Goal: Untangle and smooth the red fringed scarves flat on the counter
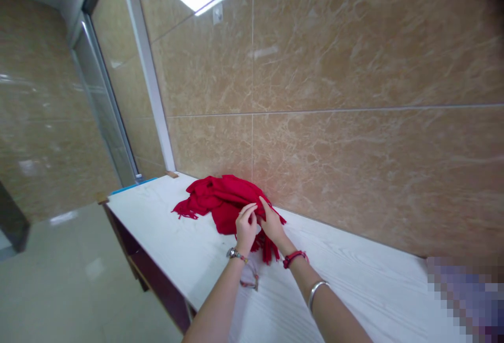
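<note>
A red scarf (226,196) with fringed ends lies bunched on the white tabletop (157,232), close to the tiled wall. My left hand (247,226) is at its near edge, with thumb and fingers bent together in a pinch on the cloth. Right beside it, my right hand (271,223) grips the scarf near the fringe, its fingertips partly hidden in the folds. The two hands almost touch. Strands of fringe hang out beneath the right hand and at the scarf's left end.
A beaded string (250,283) dangles by my left wrist. Marbled wall tiles (334,164) rise directly behind the table. A blue strip (132,186) runs along the table's far left end. A pixelated area covers the lower right corner.
</note>
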A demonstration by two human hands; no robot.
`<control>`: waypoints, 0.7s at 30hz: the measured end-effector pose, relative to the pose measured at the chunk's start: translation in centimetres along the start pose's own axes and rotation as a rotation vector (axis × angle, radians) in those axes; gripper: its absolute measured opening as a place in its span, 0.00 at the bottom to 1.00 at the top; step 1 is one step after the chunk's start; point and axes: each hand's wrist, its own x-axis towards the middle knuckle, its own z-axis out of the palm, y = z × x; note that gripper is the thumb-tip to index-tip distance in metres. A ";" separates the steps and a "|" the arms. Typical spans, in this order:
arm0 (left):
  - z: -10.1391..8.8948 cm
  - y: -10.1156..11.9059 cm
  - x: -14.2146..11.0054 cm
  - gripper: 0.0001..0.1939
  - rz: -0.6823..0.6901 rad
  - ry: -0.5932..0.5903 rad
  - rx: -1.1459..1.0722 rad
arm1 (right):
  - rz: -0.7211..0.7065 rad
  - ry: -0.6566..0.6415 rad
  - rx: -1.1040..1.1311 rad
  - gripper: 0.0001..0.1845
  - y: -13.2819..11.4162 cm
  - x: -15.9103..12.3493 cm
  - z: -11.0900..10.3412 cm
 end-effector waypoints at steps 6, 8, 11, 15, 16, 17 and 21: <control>0.6 3.2 -0.9 0.16 -0.002 -0.162 -0.210 | 0.090 0.019 0.146 0.21 0.0 -0.6 -3.1; 0.7 3.9 -1.3 0.17 0.013 -0.198 -0.240 | 0.126 0.050 0.145 0.15 0.4 -1.1 -4.7; 0.8 4.6 -1.7 0.19 0.077 -0.237 -0.223 | 0.163 0.131 0.150 0.12 0.8 -1.8 -7.6; 0.9 3.9 -2.0 0.23 0.100 -0.170 0.013 | 0.204 0.295 0.241 0.16 0.2 -3.3 -13.2; 0.8 3.5 -2.0 0.24 0.070 -0.126 0.097 | 0.222 0.383 0.342 0.15 0.0 -3.9 -15.3; 0.8 3.0 -2.0 0.26 0.033 -0.085 0.177 | 0.238 0.473 0.437 0.14 -0.3 -4.8 -17.6; 0.8 1.8 -2.2 0.35 -0.053 -0.058 0.368 | 0.167 0.785 0.510 0.10 -0.4 -10.4 -29.2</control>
